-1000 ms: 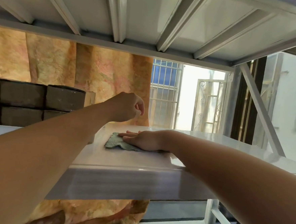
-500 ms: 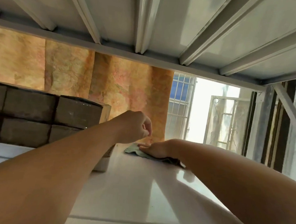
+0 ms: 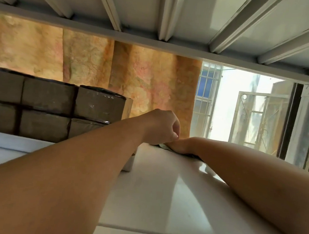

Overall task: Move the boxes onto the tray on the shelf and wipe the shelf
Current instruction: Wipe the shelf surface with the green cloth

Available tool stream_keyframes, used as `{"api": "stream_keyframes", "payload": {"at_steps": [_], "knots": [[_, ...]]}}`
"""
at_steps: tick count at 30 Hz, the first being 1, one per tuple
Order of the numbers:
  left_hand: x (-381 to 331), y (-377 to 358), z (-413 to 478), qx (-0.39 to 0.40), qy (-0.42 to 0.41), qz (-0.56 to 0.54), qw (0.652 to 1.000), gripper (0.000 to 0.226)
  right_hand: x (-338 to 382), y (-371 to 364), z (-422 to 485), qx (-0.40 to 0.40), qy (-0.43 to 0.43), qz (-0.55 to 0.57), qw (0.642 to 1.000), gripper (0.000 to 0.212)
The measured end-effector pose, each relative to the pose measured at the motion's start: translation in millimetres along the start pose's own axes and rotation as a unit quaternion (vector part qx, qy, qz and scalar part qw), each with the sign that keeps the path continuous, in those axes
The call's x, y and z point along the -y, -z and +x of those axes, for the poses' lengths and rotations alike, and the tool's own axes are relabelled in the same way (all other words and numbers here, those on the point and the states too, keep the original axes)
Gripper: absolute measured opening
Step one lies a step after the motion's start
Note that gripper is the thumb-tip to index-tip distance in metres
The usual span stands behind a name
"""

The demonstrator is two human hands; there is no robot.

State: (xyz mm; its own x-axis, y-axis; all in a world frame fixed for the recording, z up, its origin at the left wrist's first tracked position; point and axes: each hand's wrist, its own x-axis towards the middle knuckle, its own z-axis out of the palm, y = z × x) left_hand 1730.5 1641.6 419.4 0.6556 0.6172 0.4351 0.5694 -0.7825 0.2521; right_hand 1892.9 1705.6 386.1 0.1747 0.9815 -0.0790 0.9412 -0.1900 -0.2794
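White glossy metal shelf [image 3: 162,199] filled the lower view, seen from a low angle, with light reflecting off its surface. Both forearms reached across it toward the back.

Right hand [image 3: 182,145]: lay palm-down and flat at the far part of the shelf, pressing on a crumpled grey-green cloth [image 3: 161,146]. Only a small edge of the cloth showed, poking out on the left of the hand and a dark sliver under the wrist. Its fingertips were hidden behind the other hand.

Left hand [image 3: 163,125]: raised just above the shelf, fingers curled in to a loose fist, thumb against them. Nothing seen inside it. It sat directly over and slightly left of the right hand, almost touching the cloth edge.

Brown tape-wrapped cardboard boxes [image 3: 47,98]: stacked two rows high on the left side of the shelf, packed tight against one another, resting in a shallow white tray [image 3: 11,140]. The tray's near right corner showed just beside the left forearm, which crossed in front of the lower right box. The boxes stood left of both hands, near them but apart; neither hand touched a box or the tray.

Behind: an orange-pink patterned curtain [image 3: 143,83] hung past the shelf. To its right, a barred window [image 3: 206,95] and a pale metal gate [image 3: 256,120], both very bright. Overhead, the ribbed grey underside of the upper shelf [image 3: 175,14].
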Motion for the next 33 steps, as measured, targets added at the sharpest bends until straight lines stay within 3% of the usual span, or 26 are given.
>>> {"api": "stream_keyframes", "payload": {"at_steps": [13,33], "knots": [[-4,0,-6,0.0,0.003,0.009,1.0,0.015,-6,3,-61,0.041,-0.043,-0.067,0.996,0.063],[-24,2,-11,-0.047,-0.042,0.029,0.998,0.02,-17,-7,-177,0.078,0.054,-0.12,0.988,0.053]]}}
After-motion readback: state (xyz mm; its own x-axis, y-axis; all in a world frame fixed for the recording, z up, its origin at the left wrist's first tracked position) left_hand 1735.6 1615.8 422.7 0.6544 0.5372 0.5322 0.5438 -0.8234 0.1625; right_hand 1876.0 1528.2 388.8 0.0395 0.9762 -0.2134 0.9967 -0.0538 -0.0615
